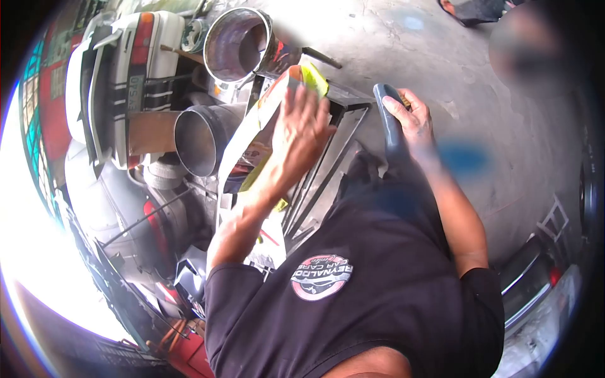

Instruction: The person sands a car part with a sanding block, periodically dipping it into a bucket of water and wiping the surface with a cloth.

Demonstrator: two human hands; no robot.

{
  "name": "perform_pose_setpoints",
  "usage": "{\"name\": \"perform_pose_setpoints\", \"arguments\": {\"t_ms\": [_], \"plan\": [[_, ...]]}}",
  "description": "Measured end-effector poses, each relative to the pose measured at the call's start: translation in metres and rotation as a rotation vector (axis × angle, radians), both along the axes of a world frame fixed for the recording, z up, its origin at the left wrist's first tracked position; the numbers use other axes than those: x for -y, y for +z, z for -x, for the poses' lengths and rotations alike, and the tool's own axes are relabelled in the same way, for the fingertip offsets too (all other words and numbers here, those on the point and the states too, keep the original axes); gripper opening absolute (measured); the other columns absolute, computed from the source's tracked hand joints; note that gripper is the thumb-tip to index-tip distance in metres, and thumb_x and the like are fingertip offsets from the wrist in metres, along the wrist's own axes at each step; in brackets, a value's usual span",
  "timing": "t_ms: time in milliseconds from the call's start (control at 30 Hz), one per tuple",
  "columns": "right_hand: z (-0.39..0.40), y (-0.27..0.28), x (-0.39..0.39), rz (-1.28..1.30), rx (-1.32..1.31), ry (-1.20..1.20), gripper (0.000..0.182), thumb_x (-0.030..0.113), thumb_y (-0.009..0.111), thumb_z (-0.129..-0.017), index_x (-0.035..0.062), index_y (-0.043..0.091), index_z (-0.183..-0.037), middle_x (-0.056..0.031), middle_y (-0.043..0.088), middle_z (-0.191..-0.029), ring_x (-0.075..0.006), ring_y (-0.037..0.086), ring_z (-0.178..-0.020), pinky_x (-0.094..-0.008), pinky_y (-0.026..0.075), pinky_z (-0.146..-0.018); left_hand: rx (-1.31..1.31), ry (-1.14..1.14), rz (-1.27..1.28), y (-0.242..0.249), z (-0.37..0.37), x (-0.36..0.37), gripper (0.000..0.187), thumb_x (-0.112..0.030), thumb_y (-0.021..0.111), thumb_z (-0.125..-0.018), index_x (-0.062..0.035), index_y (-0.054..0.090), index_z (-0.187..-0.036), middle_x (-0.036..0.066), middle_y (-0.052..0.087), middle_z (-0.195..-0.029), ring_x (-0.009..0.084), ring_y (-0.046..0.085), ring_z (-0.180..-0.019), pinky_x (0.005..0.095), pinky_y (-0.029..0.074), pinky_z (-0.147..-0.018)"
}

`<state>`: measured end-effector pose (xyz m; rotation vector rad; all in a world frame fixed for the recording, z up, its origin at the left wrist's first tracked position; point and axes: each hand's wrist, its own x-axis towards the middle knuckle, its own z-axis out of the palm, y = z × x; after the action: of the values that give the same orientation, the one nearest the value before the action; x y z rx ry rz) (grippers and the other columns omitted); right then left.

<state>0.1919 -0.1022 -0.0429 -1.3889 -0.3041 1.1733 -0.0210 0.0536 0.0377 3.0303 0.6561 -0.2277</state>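
Observation:
My right hand (417, 120) is closed around a long blue-grey block (389, 120) with a rounded end, the thumb lying along its face. A bit of yellow shows at the fingers behind it. My left hand (304, 126), slightly smeared by motion, reaches over a metal-framed stand with its fingers stretched out. Its fingertips overlap the end of a long white-and-orange strip (271, 101) in this view. Just beyond them lies a bright yellow-green cloth (314, 78).
A large open metal can (238, 45) and a second round metal container (196, 140) stand left of the stand (324, 151). Further left are a white car rear (142, 60) and a grey vehicle (120, 208). Concrete floor (466, 113) stretches to the right, with a dark car part (528, 280) lower right.

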Motion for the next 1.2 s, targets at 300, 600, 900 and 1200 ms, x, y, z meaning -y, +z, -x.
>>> {"name": "perform_pose_setpoints", "arguments": {"t_ms": [300, 600, 900, 1200], "plan": [[-0.026, -0.016, -0.013, -0.080, 0.063, 0.226, 0.037, 0.031, 0.083, -0.101, 0.0022, 0.076, -0.124, 0.0019, 0.074, -0.104, -0.0067, 0.066, -0.093, -0.0258, 0.054, -0.085, 0.095, 0.224, -0.042, -0.008, 0.002, 0.003, 0.071, -0.027, 0.082, -0.094, 0.0010, 0.060, -0.155, 0.023, 0.053, -0.165, 0.0393, 0.042, -0.160, 0.0649, 0.024, -0.133], [-0.010, -0.007, -0.016, -0.164, 0.094, 0.257, 0.035, 0.022, 0.084, -0.101, 0.0011, 0.074, -0.128, 0.0012, 0.075, -0.107, -0.0077, 0.067, -0.098, -0.0269, 0.055, -0.091, 0.369, 0.516, -0.032, 0.019, 0.071, 0.019, 0.064, -0.021, 0.080, -0.098, -0.0078, 0.059, -0.157, 0.021, 0.058, -0.159, 0.0408, 0.053, -0.150, 0.0646, 0.030, -0.130], [-0.008, 0.042, -0.049, -0.365, -0.459, 0.359, 0.032, 0.024, 0.077, -0.106, 0.0051, 0.068, -0.131, -0.0118, 0.077, -0.120, -0.0242, 0.079, -0.103, -0.0422, 0.066, -0.090, 0.801, 0.656, -0.022, 0.023, 0.082, 0.015, 0.037, -0.013, 0.075, -0.103, -0.0033, 0.073, -0.139, 0.020, 0.070, -0.142, 0.0396, 0.065, -0.133, 0.0500, 0.047, -0.117], [-0.051, 0.011, -0.118, -0.233, -0.195, 0.616, 0.044, 0.015, 0.083, -0.100, 0.0017, 0.068, -0.139, -0.0072, 0.076, -0.121, -0.0161, 0.073, -0.111, -0.0329, 0.060, -0.098, 0.887, 1.028, -0.212, 0.019, 0.077, 0.023, 0.035, -0.007, 0.076, -0.101, -0.0004, 0.075, -0.135, 0.020, 0.072, -0.138, 0.0372, 0.069, -0.128, 0.0448, 0.052, -0.111]]}}
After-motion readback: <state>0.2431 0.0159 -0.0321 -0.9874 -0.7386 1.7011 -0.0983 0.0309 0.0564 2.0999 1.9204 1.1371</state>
